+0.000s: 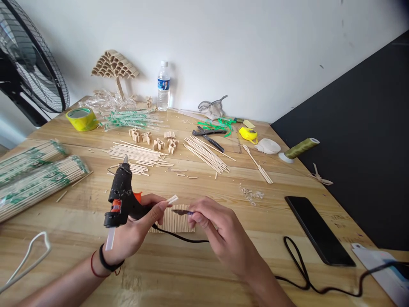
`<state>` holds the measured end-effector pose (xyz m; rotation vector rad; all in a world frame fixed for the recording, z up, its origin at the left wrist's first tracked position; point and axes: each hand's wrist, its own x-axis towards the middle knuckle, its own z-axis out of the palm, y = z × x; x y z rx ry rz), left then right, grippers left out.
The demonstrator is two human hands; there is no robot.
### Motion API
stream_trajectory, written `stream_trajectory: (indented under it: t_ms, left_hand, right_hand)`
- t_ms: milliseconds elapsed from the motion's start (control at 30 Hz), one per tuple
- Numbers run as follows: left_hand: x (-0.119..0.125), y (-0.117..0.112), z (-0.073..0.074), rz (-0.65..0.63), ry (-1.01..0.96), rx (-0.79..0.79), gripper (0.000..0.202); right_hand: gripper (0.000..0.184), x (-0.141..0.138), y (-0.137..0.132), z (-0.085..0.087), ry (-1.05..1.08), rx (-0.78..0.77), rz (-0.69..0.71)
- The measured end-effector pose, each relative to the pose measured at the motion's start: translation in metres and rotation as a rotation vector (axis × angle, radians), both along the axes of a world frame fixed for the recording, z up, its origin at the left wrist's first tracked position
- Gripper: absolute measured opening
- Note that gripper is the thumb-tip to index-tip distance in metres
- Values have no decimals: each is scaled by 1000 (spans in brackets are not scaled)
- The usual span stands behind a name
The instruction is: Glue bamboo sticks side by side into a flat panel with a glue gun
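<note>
My left hand (142,224) is closed, pinching a short piece of pale wooden sticks (172,199) between thumb and fingers. A black hot glue gun (123,187) with an orange trigger rests against the same hand, nozzle up; its handle is partly hidden there, so how firmly it is gripped is unclear. In my right hand (220,232) is a small dark knife (182,212), its blade pointing left, just short of the sticks. Beneath both hands lies a flat panel of sticks laid side by side (179,221), partly covered by the fingers.
Loose sticks (207,155), pliers (211,138) and small stick-built pieces (159,144) lie beyond my hands. Bagged sticks (41,183) and yellow tape (81,119) are left. A phone (319,230) and black cord (306,281) are right. A bottle (163,87) stands by the wall.
</note>
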<state>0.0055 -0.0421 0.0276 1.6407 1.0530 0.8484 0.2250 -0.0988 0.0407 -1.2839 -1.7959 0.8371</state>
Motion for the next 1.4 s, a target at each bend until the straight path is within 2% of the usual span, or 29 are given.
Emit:
stream_trajectory:
  t_ms: [100, 200, 567, 833, 1400]
  left_hand:
    - [3, -2, 5, -8, -3, -22, 38]
    - [5, -3, 8, -33, -7, -32, 36]
    - [4, 0, 9, -65, -80, -113, 33]
    - [6, 0, -1, -39, -259, -235, 29]
    - [1, -2, -19, -43, -338, -267, 30]
  right_hand:
    - [40, 0, -3, 2, 72, -211, -5]
    - [40, -4, -4, 2, 63, -285, -26]
    - [38, -14, 1, -8, -49, -191, -122]
    - [40, -14, -1, -8, -109, -190, -132]
    - [43, -14, 0, -4, -152, -136, -137]
